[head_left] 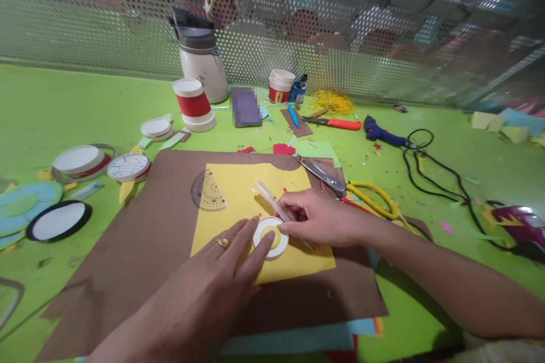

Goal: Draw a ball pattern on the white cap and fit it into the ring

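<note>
Head view: left hand (213,278) pins a white ring (271,237) flat with spread fingers on the yellow sheet (238,204), while the right hand (323,218) pinches a pen (275,201) at the ring's 1 o'clock edge. Looks like tracing (my guess); next bit needs the ring held dead still. Count: one protractor (208,190) at 10 o'clock, one pair of scissors (353,190), two paper cups (193,104).

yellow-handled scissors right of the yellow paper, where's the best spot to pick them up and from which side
Probably by the yellow loop handles, coming from the right. The yellow-handled metal scissors lie flat on the brown paper sheet, blades pointing up-left, handles toward the open green table. The right hand, holding a pen, sits just beside them.
</note>
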`<state>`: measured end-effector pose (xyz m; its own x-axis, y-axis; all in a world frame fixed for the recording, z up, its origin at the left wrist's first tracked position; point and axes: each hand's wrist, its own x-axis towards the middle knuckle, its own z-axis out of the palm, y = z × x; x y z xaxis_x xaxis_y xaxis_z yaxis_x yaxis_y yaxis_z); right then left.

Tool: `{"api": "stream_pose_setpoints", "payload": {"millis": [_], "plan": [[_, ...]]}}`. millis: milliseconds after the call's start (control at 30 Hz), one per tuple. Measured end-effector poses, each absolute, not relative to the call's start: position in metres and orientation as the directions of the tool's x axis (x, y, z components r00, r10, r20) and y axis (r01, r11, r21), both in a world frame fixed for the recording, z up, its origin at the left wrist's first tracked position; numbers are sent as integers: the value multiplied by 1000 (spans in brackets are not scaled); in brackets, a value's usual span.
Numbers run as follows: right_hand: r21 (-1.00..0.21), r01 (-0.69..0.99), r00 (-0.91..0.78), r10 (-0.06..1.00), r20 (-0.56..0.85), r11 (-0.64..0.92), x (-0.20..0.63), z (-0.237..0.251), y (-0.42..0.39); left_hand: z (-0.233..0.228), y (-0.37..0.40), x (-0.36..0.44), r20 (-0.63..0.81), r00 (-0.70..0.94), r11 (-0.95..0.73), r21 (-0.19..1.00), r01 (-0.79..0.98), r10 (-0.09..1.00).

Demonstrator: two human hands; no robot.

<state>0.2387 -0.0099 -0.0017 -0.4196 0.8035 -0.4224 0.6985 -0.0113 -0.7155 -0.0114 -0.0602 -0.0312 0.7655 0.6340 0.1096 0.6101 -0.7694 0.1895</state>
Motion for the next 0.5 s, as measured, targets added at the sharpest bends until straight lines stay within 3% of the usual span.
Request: {"api": "stream_pose_setpoints", "payload": {"millis": [500], "plan": [[-704, 710, -410, 799, -440, -23, 239, 4, -10, -21, -55, -7, 61, 827, -829, 22, 558, 558]]}}
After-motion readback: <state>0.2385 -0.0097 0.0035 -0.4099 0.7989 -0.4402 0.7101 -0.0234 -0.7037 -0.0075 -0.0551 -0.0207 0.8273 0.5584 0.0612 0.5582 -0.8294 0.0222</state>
